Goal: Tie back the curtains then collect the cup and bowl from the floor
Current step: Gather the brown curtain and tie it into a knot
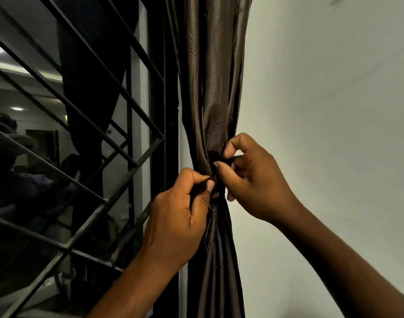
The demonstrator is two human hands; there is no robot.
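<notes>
Here my left hand [180,216] and right hand [254,180] both pinch the dark tie at the gathered brown curtain [210,99], fingers [221,168] clenched on it.

Pretty dim overall. The white wall [334,111] was evenly lit, but the window glass [35,134] was dark with ceiling-light reflections [17,109], and wide-angle bending warped the edges.

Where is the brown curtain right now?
In the head view, the brown curtain hangs mid-frame between the barred window and the white wall, bunched where both hands pinch it.
</notes>
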